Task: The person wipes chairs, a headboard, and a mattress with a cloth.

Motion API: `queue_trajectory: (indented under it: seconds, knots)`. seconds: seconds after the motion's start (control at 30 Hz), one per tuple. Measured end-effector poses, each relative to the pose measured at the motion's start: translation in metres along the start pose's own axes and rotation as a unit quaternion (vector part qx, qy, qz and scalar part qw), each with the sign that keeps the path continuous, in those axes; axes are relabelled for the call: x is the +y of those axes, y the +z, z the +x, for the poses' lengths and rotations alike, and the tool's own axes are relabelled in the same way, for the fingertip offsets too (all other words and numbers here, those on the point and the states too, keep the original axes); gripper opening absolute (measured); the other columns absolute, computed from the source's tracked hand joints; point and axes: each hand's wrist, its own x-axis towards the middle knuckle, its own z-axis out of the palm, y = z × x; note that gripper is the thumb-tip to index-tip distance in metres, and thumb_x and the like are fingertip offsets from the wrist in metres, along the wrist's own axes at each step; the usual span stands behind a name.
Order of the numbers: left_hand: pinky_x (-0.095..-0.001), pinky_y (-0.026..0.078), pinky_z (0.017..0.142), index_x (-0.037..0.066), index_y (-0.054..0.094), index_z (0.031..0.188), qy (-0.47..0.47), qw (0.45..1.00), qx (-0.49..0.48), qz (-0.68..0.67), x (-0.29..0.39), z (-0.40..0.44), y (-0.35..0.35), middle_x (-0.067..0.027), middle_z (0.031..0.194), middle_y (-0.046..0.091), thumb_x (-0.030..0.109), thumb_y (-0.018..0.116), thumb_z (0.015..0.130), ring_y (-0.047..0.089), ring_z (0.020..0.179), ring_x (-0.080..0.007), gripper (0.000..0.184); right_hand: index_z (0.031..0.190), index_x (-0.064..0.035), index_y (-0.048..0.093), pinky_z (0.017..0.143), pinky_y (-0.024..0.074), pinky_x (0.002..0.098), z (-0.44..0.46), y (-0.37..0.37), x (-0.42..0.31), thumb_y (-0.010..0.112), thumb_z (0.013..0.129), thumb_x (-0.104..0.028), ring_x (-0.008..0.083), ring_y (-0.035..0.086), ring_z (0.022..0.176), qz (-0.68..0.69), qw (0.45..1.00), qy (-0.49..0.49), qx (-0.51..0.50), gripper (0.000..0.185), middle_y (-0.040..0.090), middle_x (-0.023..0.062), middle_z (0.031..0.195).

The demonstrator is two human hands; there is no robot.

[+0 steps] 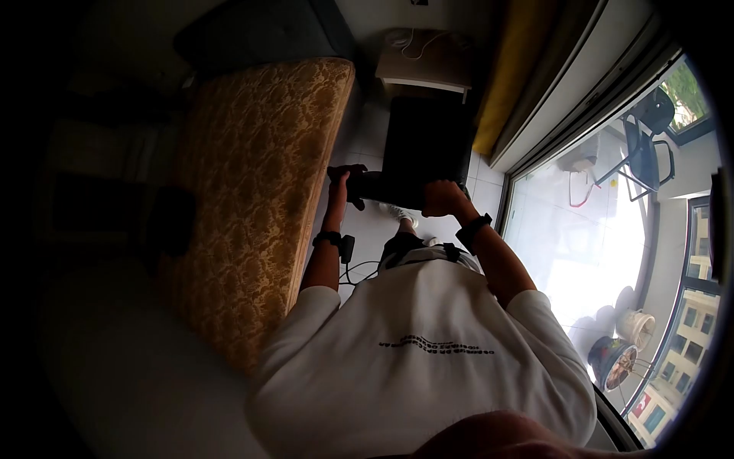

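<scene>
A large, black, box-like object (428,141) stands in front of me on the tiled floor. It is too dark to tell its kind. My right hand (443,197) is closed at its near edge, fingers curled down. On the left, my left hand (340,183) reaches a dark part (367,185) that sticks out from the same object toward the bed. The left fingers are lost in shadow, so their grip cannot be made out. Both wrists wear black bands.
A bed with a patterned gold mattress (260,176) runs along my left. Behind the black object is a small table (428,65) with a white cable. Yellow curtain (512,76) and glass door are right; beyond are a chair (646,157) and pots (612,363). Black cables (359,268) hang beside me.
</scene>
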Motion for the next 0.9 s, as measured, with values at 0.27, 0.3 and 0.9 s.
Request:
queue_trajectory:
  seconds: [0.27,0.3,0.9]
  knots:
    - [-0.0369,0.048,0.092,0.002,0.061,0.121,0.271,0.961,-0.056,0.016,0.047,-0.071,0.011,-0.0142,0.116,0.065,0.025,0.068,0.089,0.062,0.107,-0.0248,0.040,0.101,-0.0056,0.070,0.079,0.0579,0.0457,-0.003,-0.005,-0.002,0.068,0.061,-0.029,0.0377,0.069,0.090,0.003,1.000,0.022,-0.012,0.046,0.071,0.0205,0.093]
    - [-0.0369,0.048,0.092,0.002,0.061,0.121,0.269,0.961,-0.056,0.014,0.045,-0.074,0.015,-0.0142,0.116,0.065,0.025,0.068,0.089,0.062,0.107,-0.0248,0.040,0.101,-0.0056,0.070,0.079,0.0579,0.0457,-0.003,-0.004,-0.001,0.068,0.061,-0.029,0.0377,0.069,0.090,0.003,1.000,0.023,-0.014,0.046,0.071,0.0205,0.093]
    - [-0.0303,0.045,0.089,0.006,0.062,0.122,0.057,0.972,-0.174,-0.146,0.000,0.021,0.004,-0.0089,0.109,0.064,0.042,0.061,0.091,0.059,0.102,-0.0181,0.047,0.098,-0.0034,0.070,0.079,0.0582,0.0435,-0.006,0.005,-0.004,0.066,0.058,-0.021,0.0378,0.070,0.092,0.037,0.998,0.010,0.050,0.044,0.071,0.0213,0.093]
